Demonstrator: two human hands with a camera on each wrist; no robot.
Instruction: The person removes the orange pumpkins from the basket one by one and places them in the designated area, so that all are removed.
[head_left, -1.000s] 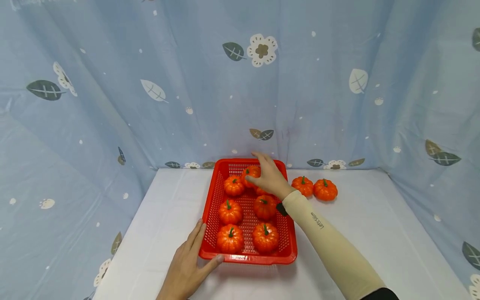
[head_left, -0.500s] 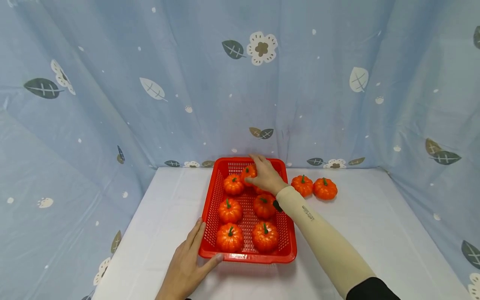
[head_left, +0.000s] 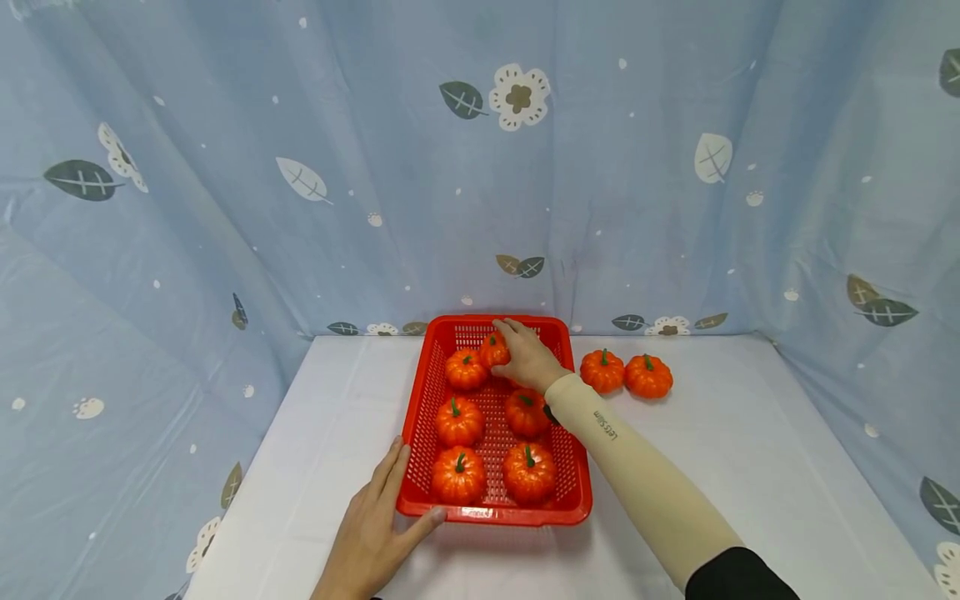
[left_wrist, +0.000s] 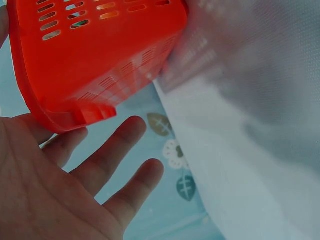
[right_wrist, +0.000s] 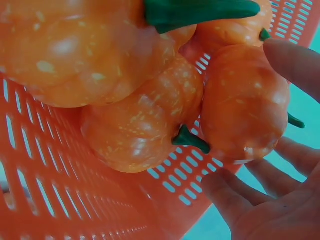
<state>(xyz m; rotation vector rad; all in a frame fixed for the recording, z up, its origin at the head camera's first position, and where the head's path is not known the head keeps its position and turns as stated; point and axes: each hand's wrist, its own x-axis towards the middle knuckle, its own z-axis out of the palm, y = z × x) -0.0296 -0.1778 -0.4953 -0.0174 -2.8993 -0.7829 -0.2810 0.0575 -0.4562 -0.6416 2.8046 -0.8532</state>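
A red plastic basket [head_left: 585, 492] stands on the white table and holds several small orange pumpkins with green stems. My right hand [head_left: 528, 357] reaches into its far end and grips a pumpkin [head_left: 493, 350] between thumb and fingers. In the right wrist view that pumpkin [right_wrist: 245, 102] sits between the thumb above and the fingers below, with other pumpkins close by. My left hand [head_left: 369, 521] rests at the basket's near left corner, thumb on the front rim. Its fingers [left_wrist: 107, 155] are spread and nearly straight in the left wrist view, touching the rim.
Two more pumpkins [head_left: 602, 371] [head_left: 648, 377] sit on the table just right of the basket. A blue curtain [head_left: 405, 167] with leaf and flower prints hangs behind the white tabletop [head_left: 720, 442] and along its sides.
My right hand has come slightly down and toward me, covering more of the pumpkin at the far end, which has shifted a little left. The left hand and basket have stayed put.
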